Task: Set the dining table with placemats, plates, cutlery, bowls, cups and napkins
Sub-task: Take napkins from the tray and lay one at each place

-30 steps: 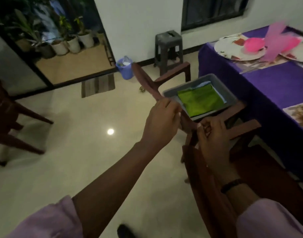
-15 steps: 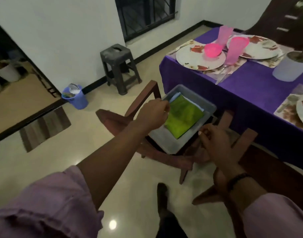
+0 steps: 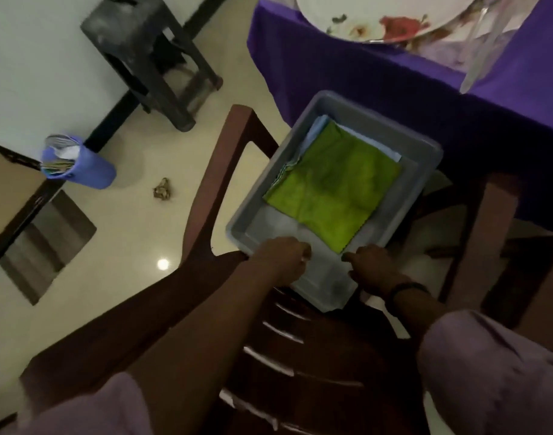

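A grey tray (image 3: 382,119) rests on the seat of a brown plastic chair (image 3: 218,171) beside the table. In it lies a folded green napkin (image 3: 334,189) on top of pale blue and white ones. My left hand (image 3: 281,259) is curled over the tray's near left rim. My right hand (image 3: 371,268) is curled over the near right rim, its fingertips close to the green napkin's corner. The purple-clothed table (image 3: 331,73) at the upper right carries a flowered plate (image 3: 378,17) on a placemat.
A dark stool (image 3: 149,51) stands by the wall at the upper left. A blue bin (image 3: 80,164), a crumpled scrap (image 3: 163,193) and a striped doormat (image 3: 46,243) are on the tiled floor to the left. A second brown chair arm (image 3: 482,233) is at the right.
My view has dropped and closed in on the tray. Both hands have left the chair back and moved onto the tray's near rim.
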